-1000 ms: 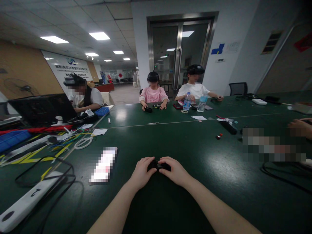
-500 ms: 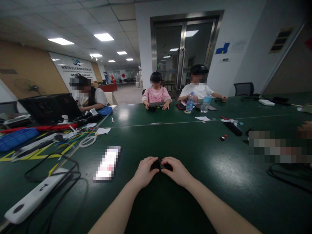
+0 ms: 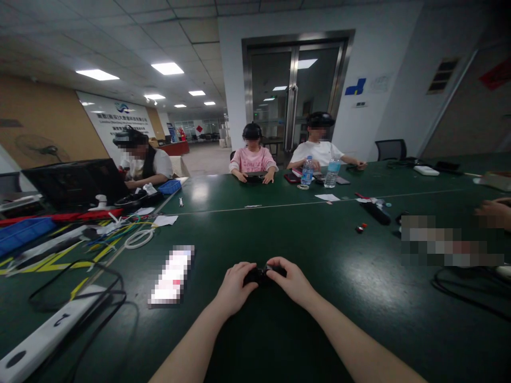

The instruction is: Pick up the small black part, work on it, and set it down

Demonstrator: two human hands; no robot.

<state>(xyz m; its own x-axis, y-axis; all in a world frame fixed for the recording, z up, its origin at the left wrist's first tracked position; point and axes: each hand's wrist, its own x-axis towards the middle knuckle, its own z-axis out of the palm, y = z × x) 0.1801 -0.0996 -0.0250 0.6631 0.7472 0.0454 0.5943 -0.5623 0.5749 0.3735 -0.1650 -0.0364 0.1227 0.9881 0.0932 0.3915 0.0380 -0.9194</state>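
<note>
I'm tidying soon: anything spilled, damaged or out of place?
The black cable at left: it loops loosely over the white bar, looking untidy. No spill shows; the dark object in the hands is hard to judge.

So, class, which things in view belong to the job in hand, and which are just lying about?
Job in hand:
small black object, partly hidden, held between the left hand and right hand

Apparently just lying about:
long white bar, lower left
white coil
bright pixelated rectangle
clear bottle with blue label, far side of the table
</note>
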